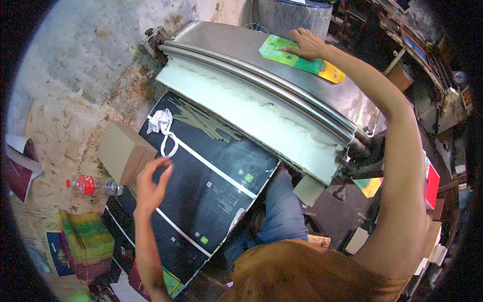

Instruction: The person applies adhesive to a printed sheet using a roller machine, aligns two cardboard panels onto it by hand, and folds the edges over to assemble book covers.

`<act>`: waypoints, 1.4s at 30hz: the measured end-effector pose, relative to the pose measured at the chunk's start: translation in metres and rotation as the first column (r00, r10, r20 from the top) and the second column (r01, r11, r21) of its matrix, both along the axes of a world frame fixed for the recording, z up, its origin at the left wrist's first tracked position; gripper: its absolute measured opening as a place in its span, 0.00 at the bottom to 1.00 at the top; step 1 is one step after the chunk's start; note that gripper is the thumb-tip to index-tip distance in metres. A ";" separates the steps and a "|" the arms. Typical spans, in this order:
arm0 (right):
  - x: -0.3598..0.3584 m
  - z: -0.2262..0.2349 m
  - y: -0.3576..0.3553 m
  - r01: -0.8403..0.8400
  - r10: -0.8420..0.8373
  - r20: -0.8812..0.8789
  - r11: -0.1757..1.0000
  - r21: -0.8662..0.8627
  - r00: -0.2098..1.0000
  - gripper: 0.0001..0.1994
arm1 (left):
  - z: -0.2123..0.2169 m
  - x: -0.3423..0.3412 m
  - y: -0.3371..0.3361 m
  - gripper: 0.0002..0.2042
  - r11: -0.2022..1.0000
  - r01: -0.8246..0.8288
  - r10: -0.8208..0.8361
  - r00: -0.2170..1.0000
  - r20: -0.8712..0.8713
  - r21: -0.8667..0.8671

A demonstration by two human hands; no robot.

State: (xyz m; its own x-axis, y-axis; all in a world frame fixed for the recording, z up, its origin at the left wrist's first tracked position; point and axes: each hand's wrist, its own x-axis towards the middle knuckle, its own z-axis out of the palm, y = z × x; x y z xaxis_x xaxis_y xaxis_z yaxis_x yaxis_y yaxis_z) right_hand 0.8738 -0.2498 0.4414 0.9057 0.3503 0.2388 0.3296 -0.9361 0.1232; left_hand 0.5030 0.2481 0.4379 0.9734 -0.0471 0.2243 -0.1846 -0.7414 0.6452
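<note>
My right hand (308, 45) lies with spread fingers on a flat printed piece in green and yellow (294, 57), which rests on a smooth metal surface (221, 36). Two long steel rollers (261, 85) run along the near side of that surface. Over the black-covered board in front of me, my left hand (152, 183) is raised, thumb and forefinger apart, and nothing shows between them. Close to its fingertips lies a white cloth (160, 121) with a looped end. A tan cardboard block (126, 151) stands just beyond the left hand.
Below the rollers sits a trough of white paste (251, 118). Several thin strips (204, 118) lie on the black board (201, 196). To the left are a clear bottle with a red label (95, 185) and a stack of colourful printed pieces (86, 241). A large drum (297, 20) stands behind.
</note>
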 end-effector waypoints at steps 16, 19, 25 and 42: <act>-0.073 -0.010 0.024 -0.375 0.373 -0.248 0.926 0.040 0.894 0.40 | -0.070 0.176 -0.237 0.16 0.517 -0.301 -0.016 0.933 -0.361 -0.801; -0.074 -0.011 0.023 -0.387 0.382 -0.234 0.922 0.025 0.894 0.40 | -0.071 0.176 -0.243 0.14 0.445 -0.296 -0.032 0.938 -0.345 -0.845; -0.058 -0.021 0.035 -0.414 0.474 -0.255 0.873 0.257 0.843 0.37 | -0.067 0.170 -0.236 0.12 0.393 -0.250 -0.050 0.955 -0.292 -0.885; -0.063 0.040 0.329 -0.513 0.654 -0.078 0.507 -0.693 0.752 0.13 | 0.005 -0.039 -0.116 0.12 0.520 -0.319 0.115 0.945 -0.305 -0.793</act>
